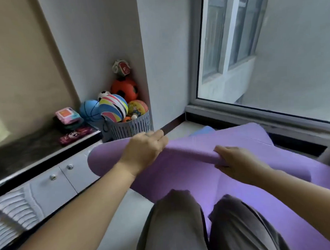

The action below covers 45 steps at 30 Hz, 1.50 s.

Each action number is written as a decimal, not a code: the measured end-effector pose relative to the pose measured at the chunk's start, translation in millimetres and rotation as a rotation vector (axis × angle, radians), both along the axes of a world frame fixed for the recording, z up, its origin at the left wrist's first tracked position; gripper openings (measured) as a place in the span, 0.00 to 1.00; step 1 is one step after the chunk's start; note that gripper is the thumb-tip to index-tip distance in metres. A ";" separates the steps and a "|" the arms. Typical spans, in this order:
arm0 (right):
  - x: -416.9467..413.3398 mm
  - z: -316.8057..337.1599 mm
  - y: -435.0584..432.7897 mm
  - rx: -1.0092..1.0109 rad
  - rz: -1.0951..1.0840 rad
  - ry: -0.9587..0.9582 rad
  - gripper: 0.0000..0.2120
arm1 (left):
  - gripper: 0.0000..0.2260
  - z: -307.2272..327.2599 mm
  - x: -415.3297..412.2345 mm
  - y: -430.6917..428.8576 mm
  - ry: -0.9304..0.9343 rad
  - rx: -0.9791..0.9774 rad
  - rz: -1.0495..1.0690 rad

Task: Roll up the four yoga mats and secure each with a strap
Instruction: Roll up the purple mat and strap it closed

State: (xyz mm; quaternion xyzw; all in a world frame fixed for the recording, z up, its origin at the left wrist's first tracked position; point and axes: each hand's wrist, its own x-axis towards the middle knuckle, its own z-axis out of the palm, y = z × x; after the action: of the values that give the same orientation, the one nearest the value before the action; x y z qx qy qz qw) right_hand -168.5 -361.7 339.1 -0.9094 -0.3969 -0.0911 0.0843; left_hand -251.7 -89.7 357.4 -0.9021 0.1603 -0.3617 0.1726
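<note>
Purple mat [180,173]: lies on the pale floor [126,210] in front of the window [270,55]; its near part runs under the person's knees [178,204], which are clad in grey; its far part is lifted off the floor and turned back toward the person, forming a rounded ridge across the middle of the view; the mat's left end curves outward, close to the white cabinet fronts [72,176].

Left grip [144,150]: a bare hand, palm down on top of the ridge near its left end; the fingers lie nearly straight over the crest and press on the mat; nothing is enclosed in the hand.

Right grip [236,163]: a bare hand on the right part of the ridge; the thumb lies along the top of the rolled edge and the fingers curl under it; the hand clasps the purple mat.

Blue mat [205,130]: one corner shows beyond the purple mat, on the floor near the window frame; the rest is hidden.

Surroundings: a dark-topped bench [30,152] runs along the left wall above the cabinet fronts; a pink toy [66,114] sits on a dark object at the bench's far end; a grey slatted basket [131,127] stands in the corner just beyond the bench end, heaped with balls; an orange ball [124,88] sits near the top of the heap.
</note>
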 end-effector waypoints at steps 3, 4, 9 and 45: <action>-3.5 0.4 -28.1 -0.232 -0.019 0.044 0.15 | 0.10 -30.6 -4.2 -22.8 0.279 -0.092 -0.054; -6.5 -0.4 -38.8 -0.293 -0.033 0.067 0.18 | 0.12 -35.4 -5.8 -34.3 0.407 -0.106 -0.052; -30.4 -22.1 -77.5 -0.408 -0.130 0.062 0.33 | 0.27 -50.3 -15.1 -95.3 0.777 -0.057 -0.013; -109.6 -113.9 -81.5 0.028 -0.234 0.290 0.34 | 0.12 -121.0 -71.5 -121.5 0.917 -0.427 0.005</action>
State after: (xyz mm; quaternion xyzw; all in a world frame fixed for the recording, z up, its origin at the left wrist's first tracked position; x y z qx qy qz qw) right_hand -278.1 -443.1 225.2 -0.9517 -0.2708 0.0262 0.1422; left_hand -323.2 -211.2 236.4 -0.9837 0.1397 0.0476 -0.1030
